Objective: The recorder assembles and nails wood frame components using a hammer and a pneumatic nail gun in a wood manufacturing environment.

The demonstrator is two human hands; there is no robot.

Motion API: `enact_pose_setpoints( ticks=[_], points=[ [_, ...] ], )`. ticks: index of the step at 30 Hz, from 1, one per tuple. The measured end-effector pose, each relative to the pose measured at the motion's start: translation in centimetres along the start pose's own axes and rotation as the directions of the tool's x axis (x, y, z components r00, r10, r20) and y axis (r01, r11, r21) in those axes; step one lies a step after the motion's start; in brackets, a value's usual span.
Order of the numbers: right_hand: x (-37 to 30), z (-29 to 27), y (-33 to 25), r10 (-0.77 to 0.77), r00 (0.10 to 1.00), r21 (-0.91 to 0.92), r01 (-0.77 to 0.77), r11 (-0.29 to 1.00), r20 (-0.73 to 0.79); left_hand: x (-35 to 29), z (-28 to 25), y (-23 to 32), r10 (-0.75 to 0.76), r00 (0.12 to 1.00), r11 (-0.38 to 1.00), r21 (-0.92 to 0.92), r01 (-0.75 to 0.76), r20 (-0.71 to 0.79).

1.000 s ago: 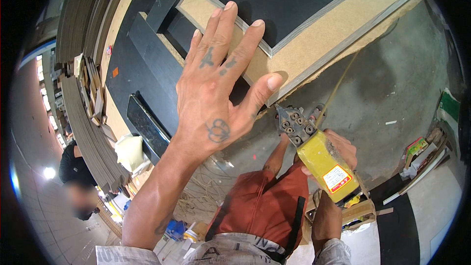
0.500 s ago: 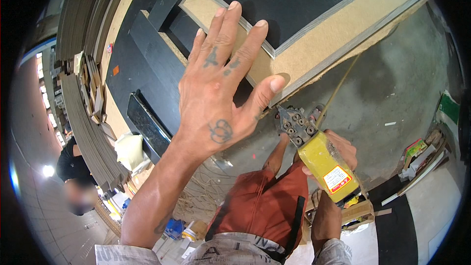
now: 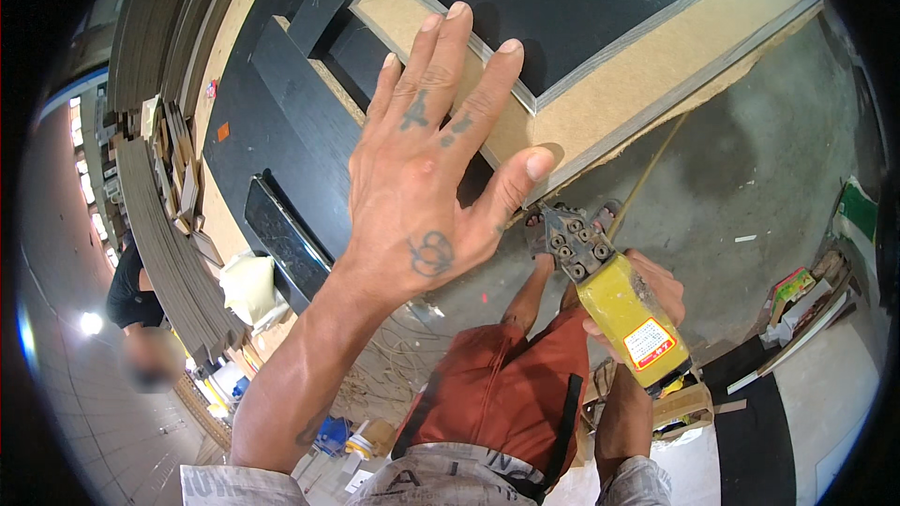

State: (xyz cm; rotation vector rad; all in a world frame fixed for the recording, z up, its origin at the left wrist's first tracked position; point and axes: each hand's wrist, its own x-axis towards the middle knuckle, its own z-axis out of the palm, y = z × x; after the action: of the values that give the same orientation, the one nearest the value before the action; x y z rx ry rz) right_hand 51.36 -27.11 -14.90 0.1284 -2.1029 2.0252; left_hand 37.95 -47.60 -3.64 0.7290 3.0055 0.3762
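Note:
My left hand [image 3: 408,178] lies flat with its fingers spread over the mitred corner of a tan board frame [image 3: 609,117] with grey edges. Inside that frame shows a black panel [image 3: 581,14]. My right hand [image 3: 656,290] is wrapped around a yellow nail gun [image 3: 626,311], whose grey bolted metal nose points up toward the frame's near edge. The nose sits close to that edge, by my left thumb; whether it touches cannot be made out. Part of the right hand's fingers is hidden behind the tool's body.
Dark boards [image 3: 281,103] lie under the frame, with a black phone-like slab [image 3: 286,230] and a cream cloth [image 3: 251,289] at left. Stacked brown strips [image 3: 173,244] line the far left. A person in black [image 3: 129,290] is beyond them. Offcuts [image 3: 806,309] lie at right.
Frame, left hand and nail gun have shifted slightly right in the picture. Both hands keep their hold and pose. The person at far left has moved a little lower.

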Motion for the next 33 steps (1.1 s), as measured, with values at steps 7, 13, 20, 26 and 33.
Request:
enact_pose_setpoints(
  ticks=[7, 13, 20, 26, 33],
  points=[
    [-0.2, -0.2, -0.2, 0.029, 0.999, -0.037, -0.029, 0.999, 0.020, -0.2, 0.1, -0.2, 0.015, 1.000, 1.000, -0.004, -0.015, 0.000],
    [-0.4, -0.3, 0.3, 0.018, 1.000, -0.008, -0.018, 1.000, 0.016, -0.1, 0.6, -0.2, 0.026, 1.000, 1.000, -0.017, -0.026, 0.005],
    [-0.2, -0.1, 0.2, -0.008, 1.000, 0.002, 0.008, 1.000, 0.009, -0.1, 0.2, -0.4, 0.063, 0.998, 0.998, -0.008, -0.063, -0.012],
    [-0.3, 0.0, 0.1, -0.017, 1.000, -0.002, 0.017, 1.000, -0.006, -0.2, 0.3, -0.3, 0.055, 0.998, 0.998, -0.033, -0.055, -0.020],
    [-0.4, -0.1, 0.1, -0.032, 0.999, 0.016, 0.032, 0.999, 0.010, -0.2, 0.0, 0.0, 0.044, 0.998, 0.996, -0.082, -0.047, -0.036]
  ],
)
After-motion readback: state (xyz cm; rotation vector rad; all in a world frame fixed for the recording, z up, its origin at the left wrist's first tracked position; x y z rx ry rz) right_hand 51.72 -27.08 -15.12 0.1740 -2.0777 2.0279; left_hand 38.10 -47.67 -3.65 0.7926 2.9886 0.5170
